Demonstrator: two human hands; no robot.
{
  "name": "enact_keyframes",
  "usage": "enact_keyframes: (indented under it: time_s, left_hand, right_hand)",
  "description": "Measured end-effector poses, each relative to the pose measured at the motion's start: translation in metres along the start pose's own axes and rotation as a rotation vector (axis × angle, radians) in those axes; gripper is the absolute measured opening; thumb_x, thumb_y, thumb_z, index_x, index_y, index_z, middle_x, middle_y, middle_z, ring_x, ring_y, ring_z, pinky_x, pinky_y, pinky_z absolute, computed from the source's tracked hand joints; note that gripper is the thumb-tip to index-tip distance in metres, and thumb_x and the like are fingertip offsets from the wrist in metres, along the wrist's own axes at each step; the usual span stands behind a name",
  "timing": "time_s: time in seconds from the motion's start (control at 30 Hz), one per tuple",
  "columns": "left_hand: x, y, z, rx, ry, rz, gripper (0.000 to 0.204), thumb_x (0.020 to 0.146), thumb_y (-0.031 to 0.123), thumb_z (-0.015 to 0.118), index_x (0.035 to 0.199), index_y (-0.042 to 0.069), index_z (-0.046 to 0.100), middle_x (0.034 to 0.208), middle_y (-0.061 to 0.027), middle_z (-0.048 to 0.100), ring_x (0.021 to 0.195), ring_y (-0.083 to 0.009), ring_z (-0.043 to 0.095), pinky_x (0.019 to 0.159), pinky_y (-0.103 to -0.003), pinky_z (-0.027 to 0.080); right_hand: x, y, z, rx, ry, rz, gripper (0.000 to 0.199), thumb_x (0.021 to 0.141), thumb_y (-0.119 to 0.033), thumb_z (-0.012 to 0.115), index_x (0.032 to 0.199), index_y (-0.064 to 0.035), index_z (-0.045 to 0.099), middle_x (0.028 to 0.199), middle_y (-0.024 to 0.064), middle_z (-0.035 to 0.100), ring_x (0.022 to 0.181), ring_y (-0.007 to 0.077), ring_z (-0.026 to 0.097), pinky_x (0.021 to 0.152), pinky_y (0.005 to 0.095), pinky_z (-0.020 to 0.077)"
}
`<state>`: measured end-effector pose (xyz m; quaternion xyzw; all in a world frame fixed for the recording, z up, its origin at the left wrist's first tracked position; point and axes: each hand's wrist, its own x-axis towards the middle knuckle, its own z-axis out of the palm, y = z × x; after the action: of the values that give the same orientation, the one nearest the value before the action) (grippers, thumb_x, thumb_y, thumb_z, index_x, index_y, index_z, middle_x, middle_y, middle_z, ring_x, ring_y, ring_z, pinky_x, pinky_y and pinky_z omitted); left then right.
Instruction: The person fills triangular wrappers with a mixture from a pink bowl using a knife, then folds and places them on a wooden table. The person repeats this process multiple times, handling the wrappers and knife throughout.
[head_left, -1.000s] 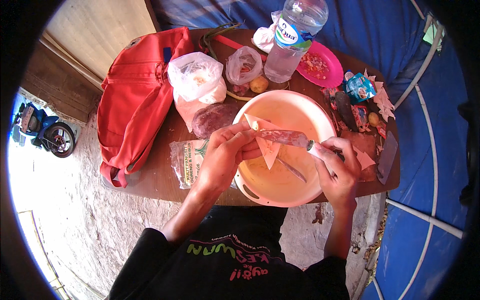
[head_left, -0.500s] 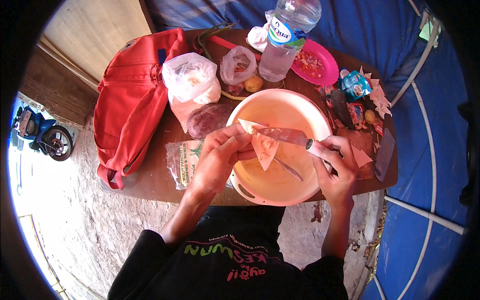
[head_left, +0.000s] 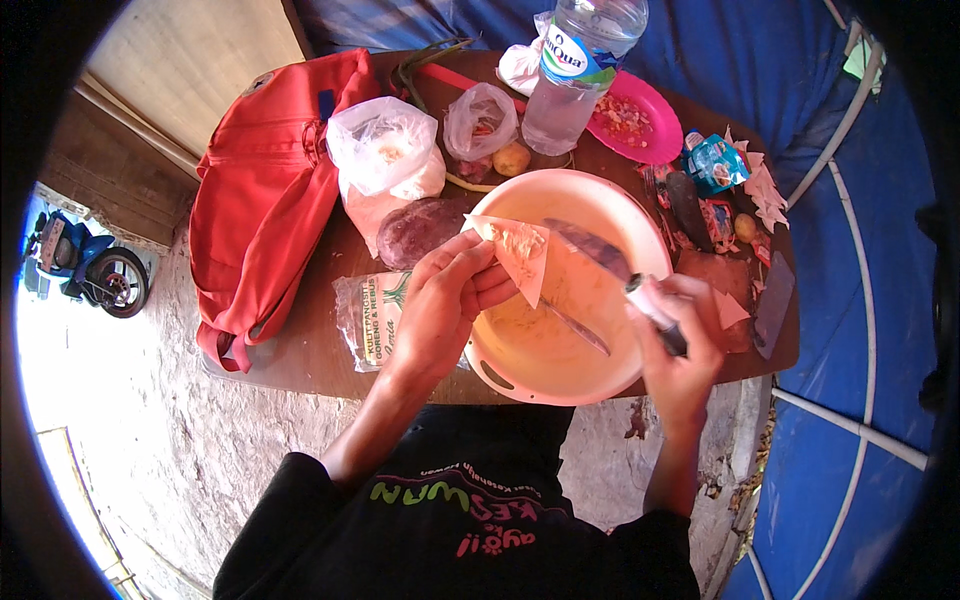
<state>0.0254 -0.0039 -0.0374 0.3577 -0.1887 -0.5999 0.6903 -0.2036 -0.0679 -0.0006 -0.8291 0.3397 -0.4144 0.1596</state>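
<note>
Table [head_left: 300, 312]: brown-topped and crowded in front of you, with a blue tarp [head_left: 740, 90] behind; a red bag [head_left: 270, 170] lies at its left, and a clear water bottle [head_left: 570, 100] stands beyond the bowl, beside a pink plate [head_left: 672, 148] of chopped bits.
Left hand [head_left: 445, 295]: your thumb and fingers pinch the triangular sheet [head_left: 530, 278] at its left side; you hold it over the left part of the pale bowl [head_left: 652, 222].
Right hand [head_left: 685, 335]: your fingers are closed round the handle of the knife [head_left: 592, 248]; its blade points up and left over the bowl, its tip near the sheet's right corner; blur keeps you from telling whether they touch.
Paste [head_left: 512, 240]: a pale lump sits on the sheet's upper part; that portion looks placed and partly spread.
Sheet edges: open and flat, the lower point bare; you have no fold in it yet.
Bowl inside: thinly smeared, so little mix seems left there; a metal utensil [head_left: 580, 330] rests in it.
Other pieces: one pale triangle [head_left: 733, 310] lies on the brown board [head_left: 705, 270] to your right, apparently unfilled; pale pointed pieces [head_left: 768, 203] lie piled farther back.
</note>
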Motion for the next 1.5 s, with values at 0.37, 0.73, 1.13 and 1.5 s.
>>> enact_keyframes:
  time_s: [0.37,0.73,1.13,1.5]
  left_hand:
    - [-0.002,-0.005,0.015,-0.083,0.054,0.033,0.029,0.103,0.008,0.038,0.122,-0.009,0.053,0.121,-0.0196,0.064,0.111,-0.0260,0.066,0.103,-0.038,0.051]
    - [0.000,0.001,0.015,-0.254,0.080,-0.074,0.033,0.101,0.008,0.039,0.127,-0.011,0.048,0.125,-0.0233,0.061,0.116,-0.0290,0.064,0.106,-0.038,0.050]
    - [-0.001,-0.001,0.012,0.016,0.077,0.145,0.034,0.101,0.009,0.042,0.129,-0.009,0.050,0.124,-0.0212,0.063,0.116,-0.0278,0.064,0.100,-0.037,0.053]
    - [0.004,0.002,-0.010,0.026,0.082,0.200,0.033,0.101,0.006,0.041,0.128,-0.010,0.051,0.124,-0.0196,0.062,0.117,-0.0257,0.063,0.105,-0.035,0.048]
  right_hand:
    - [-0.020,-0.010,0.025,-0.138,0.004,-0.056,0.032,0.077,0.003,0.077,0.107,-0.0077,0.073,0.093,0.0082,0.061,0.076,0.0232,0.066,0.062,0.0340,0.0516]
    - [-0.030,0.001,0.019,-0.124,0.041,-0.031,0.034,0.079,0.007,0.075,0.110,-0.0047,0.071,0.093,0.0102,0.062,0.079,0.0247,0.065,0.065,0.0344,0.0511]
    - [-0.010,-0.006,-0.002,0.052,-0.032,0.242,0.029,0.084,0.003,0.072,0.112,0.0018,0.069,0.103,0.0151,0.068,0.089,0.0242,0.070,0.075,0.0337,0.0555]
    - [0.020,0.002,0.005,0.001,-0.921,0.282,0.018,0.085,-0.011,0.071,0.098,-0.0011,0.076,0.090,0.0158,0.074,0.085,0.0275,0.073,0.078,0.0345,0.0539]
